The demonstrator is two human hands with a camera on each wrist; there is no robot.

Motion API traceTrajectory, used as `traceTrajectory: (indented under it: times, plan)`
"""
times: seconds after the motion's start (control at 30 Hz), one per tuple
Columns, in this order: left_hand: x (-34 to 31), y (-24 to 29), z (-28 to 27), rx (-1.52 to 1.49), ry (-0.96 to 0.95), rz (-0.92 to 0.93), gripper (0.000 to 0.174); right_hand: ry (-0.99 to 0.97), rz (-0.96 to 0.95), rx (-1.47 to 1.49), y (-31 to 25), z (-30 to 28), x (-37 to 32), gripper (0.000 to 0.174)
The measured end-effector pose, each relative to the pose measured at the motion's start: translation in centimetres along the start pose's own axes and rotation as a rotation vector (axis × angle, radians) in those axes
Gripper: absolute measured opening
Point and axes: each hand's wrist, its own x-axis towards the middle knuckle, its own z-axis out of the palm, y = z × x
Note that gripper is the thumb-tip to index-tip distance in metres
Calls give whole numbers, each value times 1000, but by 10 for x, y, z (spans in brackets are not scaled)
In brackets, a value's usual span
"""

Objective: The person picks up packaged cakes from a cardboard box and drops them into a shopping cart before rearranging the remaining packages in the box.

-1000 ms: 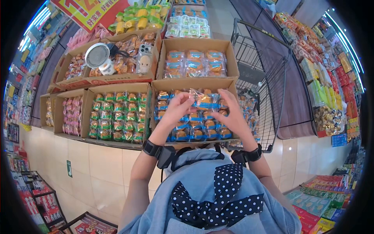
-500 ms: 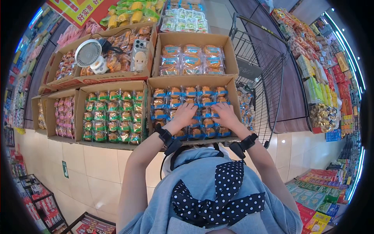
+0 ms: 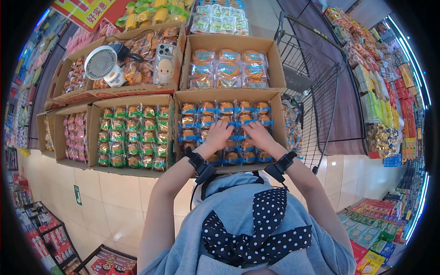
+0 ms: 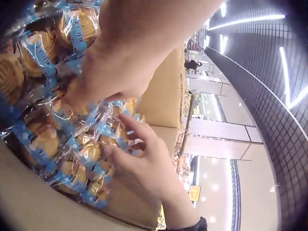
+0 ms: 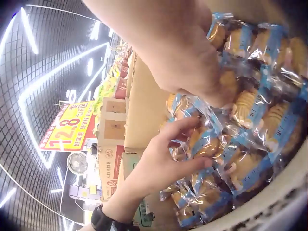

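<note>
Rows of round pastries in clear wrappers with blue bands (image 3: 188, 122) fill a cardboard box (image 3: 280, 133) in front of the body. My left hand (image 3: 219, 135) lies on the packs near the middle of the box, fingers bent down onto them. Just to its right, my right hand (image 3: 258, 136) touches the packs too, its fingers pointing inward. The wrist views show thumb and fingers spread apart on each hand, the left hand (image 4: 139, 156) and the right hand (image 5: 163, 161) resting among the wrappers. Whether either hand pinches a single pack is hidden.
A box of green-banded pastries (image 3: 133, 136) stands to the left. Behind are larger blue-labelled pastries (image 3: 228, 68), a white fan (image 3: 101, 63) and a phone (image 3: 164, 64) on packs. A shopping cart (image 3: 316, 96) stands at the right.
Both hands have come down from a raised wrapped pack onto the rows, and that pack is no longer held up. Since half a second ago, the right hand has shifted slightly toward the left one.
</note>
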Motion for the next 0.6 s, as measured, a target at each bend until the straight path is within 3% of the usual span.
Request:
traceTrajectory:
  times: [0.1, 0.2, 0.37, 0.47, 0.6]
  plan:
    - [0, -2, 2, 36, 67, -7, 51, 72, -28, -6, -1, 0, 1, 48]
    - [1, -1, 4, 48, 86, 3, 52, 69, -58, -28, -5, -2, 2, 33]
    - [5, -9, 8, 35, 0, 22, 56, -12, -117, -91, 7, 3, 4, 40]
    - [5, -5, -15, 9, -186, 17, 64, -78, -93, -96, -2, -10, 0, 51]
    - [-6, -7, -19, 162, -106, 33, 69, 38, -60, -185, -10, -15, -7, 74]
